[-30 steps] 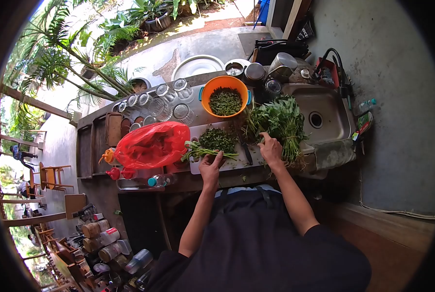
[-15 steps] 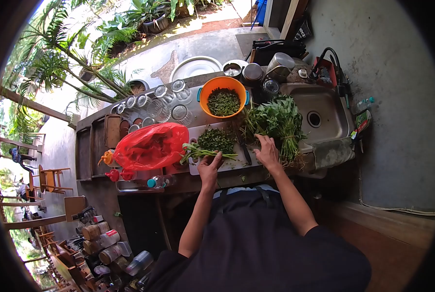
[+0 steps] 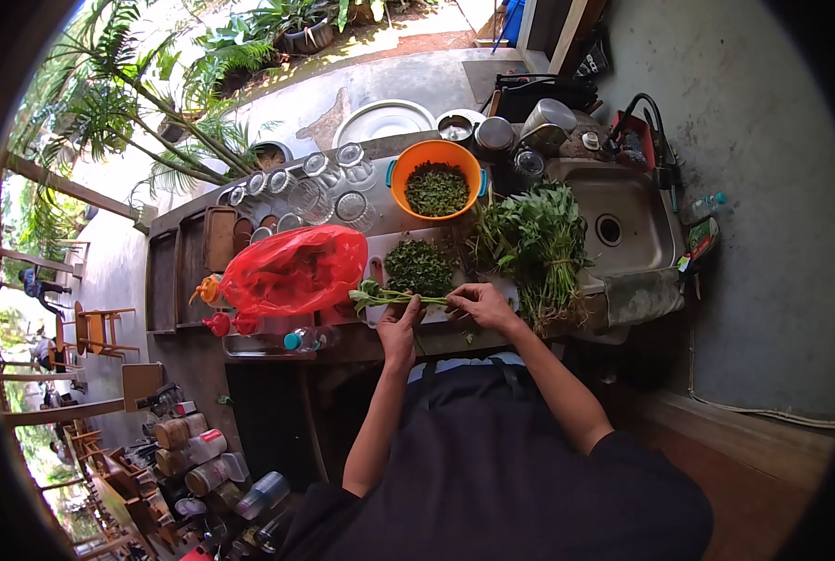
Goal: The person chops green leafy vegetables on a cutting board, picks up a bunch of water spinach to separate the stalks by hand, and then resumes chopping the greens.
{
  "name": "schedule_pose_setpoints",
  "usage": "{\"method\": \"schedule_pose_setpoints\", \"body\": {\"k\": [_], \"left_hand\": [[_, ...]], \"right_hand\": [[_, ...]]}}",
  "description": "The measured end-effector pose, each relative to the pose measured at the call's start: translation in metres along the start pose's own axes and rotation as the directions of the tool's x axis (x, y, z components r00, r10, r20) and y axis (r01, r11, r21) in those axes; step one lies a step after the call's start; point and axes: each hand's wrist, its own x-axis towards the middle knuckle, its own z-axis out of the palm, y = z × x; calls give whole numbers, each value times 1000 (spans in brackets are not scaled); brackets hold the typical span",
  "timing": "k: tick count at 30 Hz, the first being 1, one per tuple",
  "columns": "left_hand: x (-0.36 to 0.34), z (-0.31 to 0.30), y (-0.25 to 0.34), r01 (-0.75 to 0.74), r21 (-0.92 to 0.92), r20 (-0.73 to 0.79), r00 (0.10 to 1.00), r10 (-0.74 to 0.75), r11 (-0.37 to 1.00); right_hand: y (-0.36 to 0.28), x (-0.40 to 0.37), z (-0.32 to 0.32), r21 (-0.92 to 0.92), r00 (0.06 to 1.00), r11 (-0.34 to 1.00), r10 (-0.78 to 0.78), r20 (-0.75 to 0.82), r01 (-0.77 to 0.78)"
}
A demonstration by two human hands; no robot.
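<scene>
My left hand (image 3: 400,329) is closed around a small bunch of leafy green stems (image 3: 369,294), whose leaves point left. At the other end of those stems, the fingers of my right hand (image 3: 483,307) are pinched together on the tips. Beneath the hands lies a white cutting board (image 3: 377,245) bearing a heap of chopped greens (image 3: 419,267). An orange colander (image 3: 479,168) with more chopped greens stands behind the board. To the right rests a large bundle of leafy greens with roots (image 3: 548,238). My right hand mostly hides the knife on the board.
A red plastic bag (image 3: 296,271) sits left of the board, beside a clear bottle with a turquoise cap (image 3: 293,341). Several glass jars (image 3: 352,210) stand behind the bag. A steel sink (image 3: 637,210) is at the right, with a cloth (image 3: 642,297) over its front edge.
My right hand has moved left from beside the large bundle to the ends of the stems in my left hand, and its fingers have closed on them. The view has shifted slightly.
</scene>
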Motion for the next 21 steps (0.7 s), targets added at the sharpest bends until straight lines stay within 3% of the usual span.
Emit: {"method": "schedule_pose_setpoints", "body": {"k": [4,10,11,12,13,14,15,16,17,18,20,21], "left_hand": [[-2,-4,-3,32,15,40,999,-32,999],[-14,-3,12,-56,87,34,998,53,995],[-20,-3,27,6,384,31,999,-19,924],[-25,-2,42,62,644,7,996,-87,762],[-32,-4,52,-175,843,137,984,112,508],[-39,-1,59,-174,844,135,984,112,507],[-46,4,67,-344,864,245,926,288,368],[-54,9,75,-482,853,365,823,435,197],[-53,18,85,-663,747,541,651,532,51],[-48,25,87,-661,749,540,652,532,50],[-43,35,88,-778,624,694,510,509,-72],[-30,25,73,-809,587,714,521,468,6]], "right_hand": [[6,2,7,-15,999,999,-30,24,30],[10,7,6,-93,995,993,-59,75,66],[10,9,1,-129,993,988,-77,91,89],[3,8,-4,-129,993,988,-79,89,90],[-10,4,-8,-173,993,984,-26,117,46],[-22,2,-11,-217,989,976,29,144,3],[-30,2,-16,-218,983,976,39,177,1],[-40,2,-17,-216,983,976,39,178,0],[-50,2,-18,-269,972,963,36,233,29],[-61,1,-19,-319,957,946,36,289,61],[-79,0,-13,-354,945,934,73,319,47],[-83,1,-12,-394,937,917,86,338,58]]}}
